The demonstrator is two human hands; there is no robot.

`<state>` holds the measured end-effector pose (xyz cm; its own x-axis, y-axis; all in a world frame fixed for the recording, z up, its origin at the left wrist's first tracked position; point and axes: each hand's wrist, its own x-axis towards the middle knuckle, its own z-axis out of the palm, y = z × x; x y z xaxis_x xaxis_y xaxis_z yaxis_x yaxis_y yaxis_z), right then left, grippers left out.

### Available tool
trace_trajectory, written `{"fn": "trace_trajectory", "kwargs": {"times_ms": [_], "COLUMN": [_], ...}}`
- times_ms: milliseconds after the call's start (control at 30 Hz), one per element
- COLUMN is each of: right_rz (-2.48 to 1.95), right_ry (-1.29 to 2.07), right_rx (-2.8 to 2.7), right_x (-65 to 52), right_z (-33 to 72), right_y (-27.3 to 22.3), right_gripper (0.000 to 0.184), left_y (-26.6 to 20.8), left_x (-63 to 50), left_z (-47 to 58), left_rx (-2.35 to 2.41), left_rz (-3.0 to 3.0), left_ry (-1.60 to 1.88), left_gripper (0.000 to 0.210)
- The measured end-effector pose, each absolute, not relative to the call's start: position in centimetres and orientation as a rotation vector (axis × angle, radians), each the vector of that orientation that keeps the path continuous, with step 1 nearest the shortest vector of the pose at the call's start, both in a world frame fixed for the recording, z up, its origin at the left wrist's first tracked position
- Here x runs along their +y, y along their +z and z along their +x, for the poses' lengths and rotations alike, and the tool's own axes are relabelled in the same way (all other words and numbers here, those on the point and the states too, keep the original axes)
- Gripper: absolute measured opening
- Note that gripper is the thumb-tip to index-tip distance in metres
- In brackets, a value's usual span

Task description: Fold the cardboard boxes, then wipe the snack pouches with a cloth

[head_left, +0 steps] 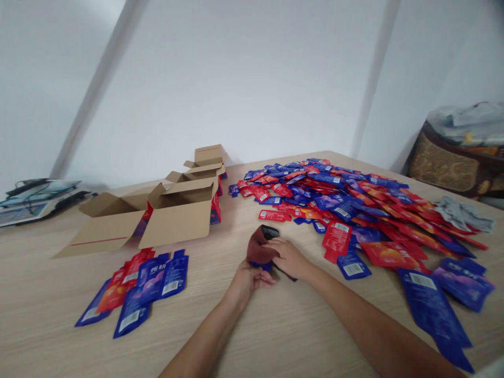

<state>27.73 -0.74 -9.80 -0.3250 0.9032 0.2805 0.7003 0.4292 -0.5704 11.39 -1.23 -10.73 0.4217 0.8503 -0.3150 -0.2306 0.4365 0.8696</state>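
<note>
Near the middle of the table, my left hand (249,281) is closed round the lower end of a blue pouch (263,266), of which only a little shows. My right hand (290,257) is closed on a brown cloth-like piece (258,245) that is folded over the pouch and has a dark edge. The brown piece hides most of the pouch. To the left lies a small group of red and blue spouted pouches (151,281). A large heap of similar pouches (334,194) spreads to the right of my hands.
Several open cardboard boxes (177,223) stand in a row at the left, flaps spread. A grey glove-like cloth (462,214) lies on the heap's right side. Papers and a tray (37,202) sit far left. A patterned brown bag (449,163) is far right, by the wall.
</note>
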Motion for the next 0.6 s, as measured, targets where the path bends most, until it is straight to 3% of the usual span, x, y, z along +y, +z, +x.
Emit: {"fn": "trace_trajectory", "kwargs": {"times_ms": [300, 467, 600], "right_rz": [-1.720, -1.559, -1.243], "right_ry": [0.223, 0.313, 0.577], "right_rx": [-1.838, -1.989, -2.048], "right_x": [0.0, -1.3, -1.9], "right_z": [30.4, 28.7, 26.9], "right_y": [-10.7, -10.4, -10.0], "right_gripper": [0.050, 0.057, 0.050], "left_y": [-9.7, -9.7, -9.7], "left_x": [-1.9, -1.4, -1.5], "left_z": [11.4, 11.2, 11.0], "left_rx": [0.905, 0.849, 0.864], "left_rz": [0.883, 0.846, 0.855], "left_ry": [0.751, 0.700, 0.728], "left_gripper": [0.028, 0.031, 0.028]}}
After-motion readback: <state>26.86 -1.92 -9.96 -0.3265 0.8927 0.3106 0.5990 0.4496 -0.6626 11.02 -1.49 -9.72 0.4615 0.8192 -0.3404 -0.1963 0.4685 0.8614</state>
